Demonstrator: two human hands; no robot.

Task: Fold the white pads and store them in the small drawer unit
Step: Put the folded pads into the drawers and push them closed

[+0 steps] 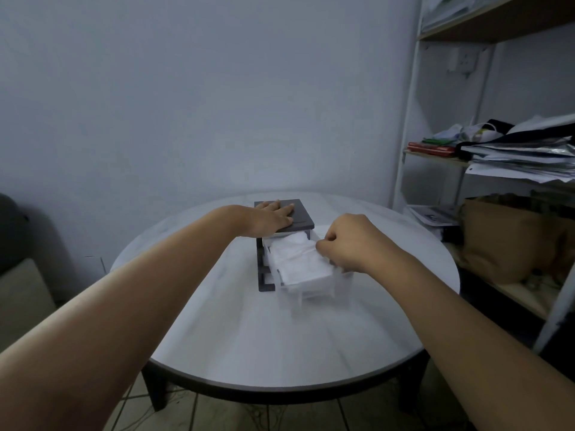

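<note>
Under my left hand (270,217) the top of the drawer unit (300,213) looks like smooth, matt dark-grey plastic. Its drawer (311,289) is clear, slightly frosted plastic. The white pads (298,259) that my right hand (348,241) pinches look soft, fibrous, creased and matt. The table (249,337) is pale and smooth, with a dull sheen. At right, the shelf (435,157) has pale wood boards on white-painted posts.

Dim, bluish light fell flat with faint shadows; the open drawer (312,290) looked smeared (wide-angle edges bowed the shelving (404,126))
</note>
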